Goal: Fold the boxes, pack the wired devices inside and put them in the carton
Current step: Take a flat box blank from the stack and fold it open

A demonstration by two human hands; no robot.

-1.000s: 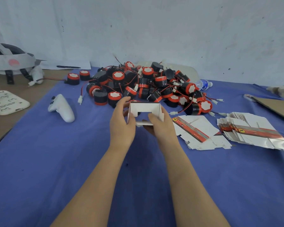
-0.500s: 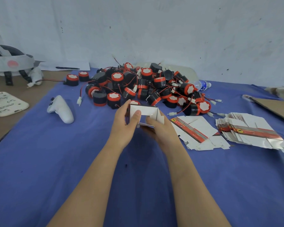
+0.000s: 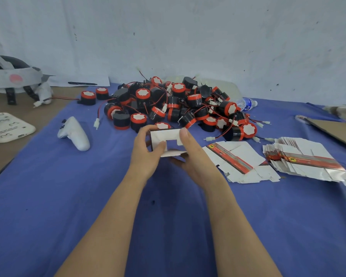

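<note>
Both hands hold a small white cardboard box (image 3: 166, 137) above the blue cloth, its open side facing me. My left hand (image 3: 146, 154) grips the box's left end, thumb pressed on a flap at its front. My right hand (image 3: 196, 156) holds the right end, thumb on top and fingers beneath. Just behind lies a heap of black-and-red wired devices (image 3: 180, 106) with red and black leads. Flat unfolded boxes sit to the right in two piles, a near pile (image 3: 242, 160) and a far pile (image 3: 308, 160).
A white controller (image 3: 74, 133) lies left on the blue cloth (image 3: 68, 196). A white headset (image 3: 14, 80) and a white tray (image 3: 6, 126) sit on the bare table at far left. A water bottle (image 3: 246, 102) lies behind the heap. Brown cardboard (image 3: 336, 132) is at the right edge.
My left thumb has moved across the box's front and pressed a flap inward. The box has tilted a little between my hands.
</note>
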